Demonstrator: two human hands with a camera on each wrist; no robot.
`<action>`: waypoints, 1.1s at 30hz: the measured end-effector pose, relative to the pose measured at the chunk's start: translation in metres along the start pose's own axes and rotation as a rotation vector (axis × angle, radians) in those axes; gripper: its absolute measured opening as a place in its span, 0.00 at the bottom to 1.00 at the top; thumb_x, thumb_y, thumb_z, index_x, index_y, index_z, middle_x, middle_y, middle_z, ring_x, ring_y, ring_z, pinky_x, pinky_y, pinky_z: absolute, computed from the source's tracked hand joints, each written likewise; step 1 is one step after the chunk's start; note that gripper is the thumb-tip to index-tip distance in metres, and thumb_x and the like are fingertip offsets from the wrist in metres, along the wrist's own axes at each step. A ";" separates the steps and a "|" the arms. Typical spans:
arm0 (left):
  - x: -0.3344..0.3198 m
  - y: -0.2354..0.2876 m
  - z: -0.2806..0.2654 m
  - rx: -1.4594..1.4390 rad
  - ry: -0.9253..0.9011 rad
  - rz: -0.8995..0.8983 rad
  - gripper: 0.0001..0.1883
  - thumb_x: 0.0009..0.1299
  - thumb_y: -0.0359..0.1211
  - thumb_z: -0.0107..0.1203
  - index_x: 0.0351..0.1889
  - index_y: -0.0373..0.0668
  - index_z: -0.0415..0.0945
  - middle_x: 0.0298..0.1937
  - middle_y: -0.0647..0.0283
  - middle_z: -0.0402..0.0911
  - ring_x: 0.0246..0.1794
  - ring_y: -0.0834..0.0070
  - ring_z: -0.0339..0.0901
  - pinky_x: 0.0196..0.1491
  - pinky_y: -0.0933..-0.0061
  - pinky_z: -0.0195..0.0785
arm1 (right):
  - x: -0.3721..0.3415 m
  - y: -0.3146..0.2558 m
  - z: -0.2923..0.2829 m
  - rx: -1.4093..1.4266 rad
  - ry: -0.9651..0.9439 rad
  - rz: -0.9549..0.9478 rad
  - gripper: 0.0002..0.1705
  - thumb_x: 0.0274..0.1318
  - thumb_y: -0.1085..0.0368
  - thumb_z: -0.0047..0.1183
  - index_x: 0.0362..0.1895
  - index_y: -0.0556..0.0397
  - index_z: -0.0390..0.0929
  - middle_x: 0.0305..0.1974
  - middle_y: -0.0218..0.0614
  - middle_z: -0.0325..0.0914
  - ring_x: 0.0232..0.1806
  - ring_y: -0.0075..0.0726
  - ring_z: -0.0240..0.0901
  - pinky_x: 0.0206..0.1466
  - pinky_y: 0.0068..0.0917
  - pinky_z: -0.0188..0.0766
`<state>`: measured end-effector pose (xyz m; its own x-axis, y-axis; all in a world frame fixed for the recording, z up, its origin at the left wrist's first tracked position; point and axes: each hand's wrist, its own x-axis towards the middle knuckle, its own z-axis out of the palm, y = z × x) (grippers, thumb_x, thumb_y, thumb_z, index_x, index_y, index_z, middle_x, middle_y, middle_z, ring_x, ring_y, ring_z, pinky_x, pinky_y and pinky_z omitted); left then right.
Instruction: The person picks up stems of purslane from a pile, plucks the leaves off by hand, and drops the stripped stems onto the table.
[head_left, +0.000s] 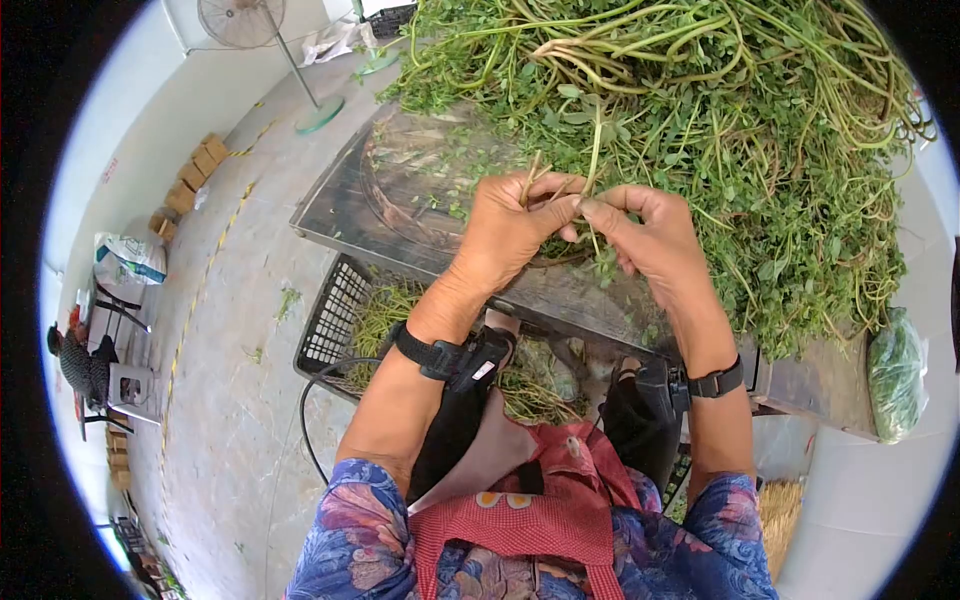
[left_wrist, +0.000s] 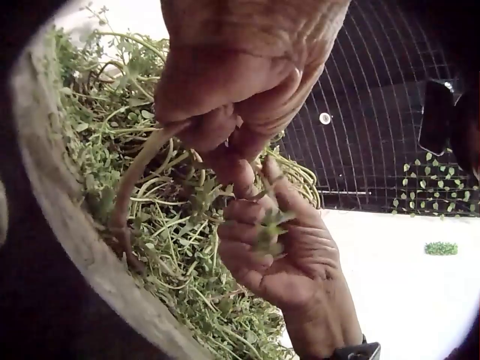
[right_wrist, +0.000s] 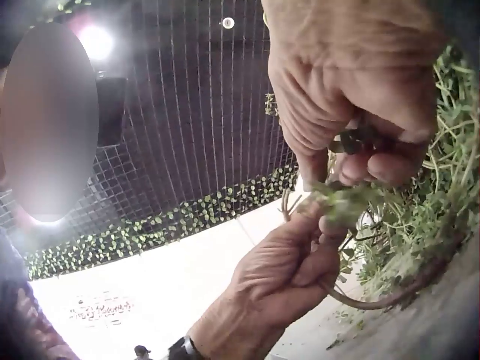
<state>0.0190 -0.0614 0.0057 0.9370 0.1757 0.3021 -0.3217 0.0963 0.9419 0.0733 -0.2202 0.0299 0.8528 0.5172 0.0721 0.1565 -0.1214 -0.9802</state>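
Both hands meet over the near edge of a dark wooden table (head_left: pixel 400 215), in front of a big heap of leafy green stems (head_left: pixel 690 130). My left hand (head_left: pixel 500 225) grips a long brownish stem (left_wrist: pixel 129 187) that curves down from its fingers. Thumb to thumb with it, my right hand (head_left: pixel 655 240) pinches a thin leafy sprig (right_wrist: pixel 349 204), its other fingers curled in. In the right wrist view, dark green leaves (right_wrist: pixel 360 140) show inside the right hand's curled fingers. A pale stem (head_left: pixel 597 150) rises between the two hands in the head view.
Below the table, a black plastic crate (head_left: pixel 335 310) holds cut stems, close to the person's legs. A filled clear bag of greens (head_left: pixel 897 380) is at the table's right end. A standing fan (head_left: pixel 318 115) and cardboard boxes (head_left: pixel 190 175) are off to the left.
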 end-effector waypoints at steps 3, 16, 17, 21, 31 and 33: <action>0.001 -0.001 -0.002 0.019 0.001 -0.017 0.10 0.62 0.27 0.58 0.41 0.33 0.77 0.30 0.66 0.79 0.23 0.84 0.71 0.28 0.83 0.67 | 0.004 0.001 0.000 -0.106 -0.007 -0.130 0.14 0.49 0.59 0.59 0.25 0.59 0.78 0.16 0.25 0.70 0.16 0.18 0.60 0.20 0.21 0.57; 0.003 0.022 -0.014 -0.283 0.019 -0.178 0.09 0.67 0.31 0.53 0.40 0.33 0.75 0.27 0.68 0.77 0.15 0.91 0.60 0.16 0.92 0.50 | 0.046 0.002 -0.042 0.620 0.124 -0.170 0.09 0.53 0.67 0.48 0.36 0.59 0.73 0.24 0.32 0.72 0.22 0.28 0.70 0.24 0.26 0.69; 0.005 0.019 -0.018 -0.313 0.010 -0.173 0.10 0.68 0.32 0.51 0.41 0.34 0.74 0.28 0.68 0.78 0.15 0.91 0.61 0.14 0.92 0.50 | 0.047 0.002 -0.041 0.810 0.082 -0.162 0.12 0.55 0.67 0.47 0.42 0.59 0.71 0.26 0.31 0.72 0.22 0.25 0.68 0.23 0.23 0.69; 0.006 0.016 -0.020 -0.336 0.035 -0.205 0.10 0.68 0.32 0.51 0.41 0.34 0.73 0.28 0.67 0.78 0.15 0.91 0.62 0.14 0.92 0.51 | 0.049 -0.002 -0.039 0.624 -0.107 -0.008 0.14 0.58 0.65 0.49 0.46 0.58 0.70 0.25 0.27 0.69 0.19 0.17 0.64 0.17 0.13 0.60; 0.004 0.012 -0.016 -0.346 -0.058 -0.266 0.11 0.68 0.32 0.51 0.41 0.33 0.75 0.27 0.64 0.78 0.16 0.88 0.65 0.14 0.92 0.51 | 0.044 0.001 -0.020 0.188 -0.226 -0.160 0.15 0.55 0.59 0.54 0.38 0.59 0.80 0.20 0.24 0.72 0.20 0.14 0.63 0.25 0.17 0.62; 0.005 0.012 -0.015 -0.310 -0.058 -0.273 0.11 0.68 0.33 0.52 0.40 0.34 0.75 0.27 0.65 0.78 0.16 0.89 0.65 0.14 0.92 0.52 | 0.043 0.005 -0.016 0.004 -0.162 -0.290 0.12 0.54 0.62 0.56 0.37 0.58 0.81 0.17 0.17 0.68 0.14 0.09 0.51 0.16 0.14 0.46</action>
<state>0.0174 -0.0445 0.0164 0.9968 0.0480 0.0636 -0.0780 0.4233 0.9026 0.1190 -0.2121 0.0307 0.6830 0.6575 0.3179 0.3785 0.0536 -0.9240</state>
